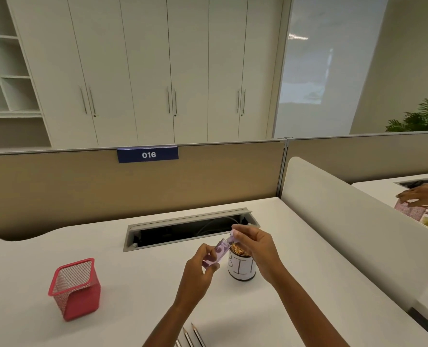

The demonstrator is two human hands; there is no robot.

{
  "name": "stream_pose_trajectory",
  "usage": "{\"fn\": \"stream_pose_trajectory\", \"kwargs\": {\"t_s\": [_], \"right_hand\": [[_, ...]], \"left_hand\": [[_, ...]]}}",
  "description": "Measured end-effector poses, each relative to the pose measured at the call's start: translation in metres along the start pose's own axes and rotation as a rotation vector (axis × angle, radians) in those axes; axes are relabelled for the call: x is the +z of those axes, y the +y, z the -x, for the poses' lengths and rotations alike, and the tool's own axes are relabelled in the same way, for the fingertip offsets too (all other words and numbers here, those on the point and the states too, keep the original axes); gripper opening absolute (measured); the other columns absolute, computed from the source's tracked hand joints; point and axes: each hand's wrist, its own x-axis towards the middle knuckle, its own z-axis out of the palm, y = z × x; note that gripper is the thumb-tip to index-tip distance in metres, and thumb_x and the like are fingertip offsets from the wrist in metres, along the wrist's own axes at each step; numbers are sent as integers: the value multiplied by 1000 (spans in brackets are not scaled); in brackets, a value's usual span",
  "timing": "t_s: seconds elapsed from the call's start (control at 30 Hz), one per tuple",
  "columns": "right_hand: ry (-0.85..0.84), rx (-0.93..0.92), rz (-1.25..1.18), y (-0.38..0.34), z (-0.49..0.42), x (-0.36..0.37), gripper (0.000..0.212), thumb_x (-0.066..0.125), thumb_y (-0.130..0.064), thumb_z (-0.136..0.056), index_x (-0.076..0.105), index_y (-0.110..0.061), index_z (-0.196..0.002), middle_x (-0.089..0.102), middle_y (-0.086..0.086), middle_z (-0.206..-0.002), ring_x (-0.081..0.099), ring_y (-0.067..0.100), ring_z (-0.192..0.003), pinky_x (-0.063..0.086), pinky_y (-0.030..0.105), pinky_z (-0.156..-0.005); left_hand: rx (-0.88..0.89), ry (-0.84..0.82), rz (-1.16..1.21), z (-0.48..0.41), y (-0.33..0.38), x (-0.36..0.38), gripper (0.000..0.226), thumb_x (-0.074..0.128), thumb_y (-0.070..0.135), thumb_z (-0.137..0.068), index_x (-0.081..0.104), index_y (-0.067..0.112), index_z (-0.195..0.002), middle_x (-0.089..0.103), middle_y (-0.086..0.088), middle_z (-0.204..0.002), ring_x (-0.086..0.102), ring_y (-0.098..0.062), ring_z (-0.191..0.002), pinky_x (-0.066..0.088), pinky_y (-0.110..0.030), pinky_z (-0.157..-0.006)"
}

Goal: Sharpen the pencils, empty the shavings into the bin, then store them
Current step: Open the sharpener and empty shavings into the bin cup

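Observation:
My left hand (201, 265) grips a lilac pencil sharpener case (216, 254), tilted with its open end toward the bin. My right hand (254, 246) pinches the sharpener's small lilac lid piece (233, 236) just above the bin's mouth. The bin (241, 267) is a small can wrapped in white paper with handwritten letters, and brown shavings show at its top. Three pencils (190, 336) lie side by side at the desk's near edge, tips pointing away from me. A red mesh pencil holder (76, 289) stands on the desk at left.
An open cable tray (190, 227) runs across the white desk (133, 284) behind the bin. A tan partition with a blue "016" sign (148, 154) closes the back. A white divider (345, 221) stands at right; another person's hand (418, 195) works at the neighbouring desk.

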Motion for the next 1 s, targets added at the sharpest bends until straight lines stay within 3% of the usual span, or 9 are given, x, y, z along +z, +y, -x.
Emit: {"fn": "stream_pose_trajectory", "kwargs": {"t_s": [0.07,0.17,0.3,0.6,0.8,1.0], "right_hand": [[-29,-23,28,-1,5,3,22,57,-8,-90,64,-9,-111,68,7,-100,65,22,-96,55,15,-75],[-54,-46,86,-3,14,6,22,57,-7,-90,64,-11,-110,67,3,-98,65,12,-88,54,6,-67],[-108,-60,158,-3,25,11,25,58,-4,-88,64,-4,-113,67,1,-97,64,5,-85,54,7,-67],[-168,-140,269,-6,48,24,27,58,-4,-89,64,-2,-115,65,4,-106,62,14,-94,53,8,-72],[-213,-222,363,-8,58,34,25,55,0,-89,65,0,-112,63,-4,-105,61,-1,-87,50,2,-71],[-137,-262,376,-8,64,48,20,61,-5,-87,69,0,-105,65,-2,-96,61,7,-82,50,2,-64]], "left_hand": [[-13,8,9,7,2,-5,32,63,5,-83,45,31,-82,58,8,-108,57,-4,-89,48,-7,-66],[-44,13,42,18,4,-12,30,63,4,-83,45,28,-83,60,8,-105,59,-7,-90,48,-9,-69],[-70,13,108,30,10,-18,29,63,2,-82,46,25,-84,61,6,-103,62,-10,-90,48,-7,-68],[-72,35,93,57,22,-32,34,65,2,-80,44,29,-84,58,15,-95,62,-3,-83,46,-3,-67],[-87,50,68,70,26,-43,36,66,3,-80,43,30,-86,55,21,-95,60,-2,-82,45,-1,-67],[-105,113,60,80,31,-45,38,67,1,-79,44,31,-85,59,19,-92,61,-3,-81,44,0,-67]]}}
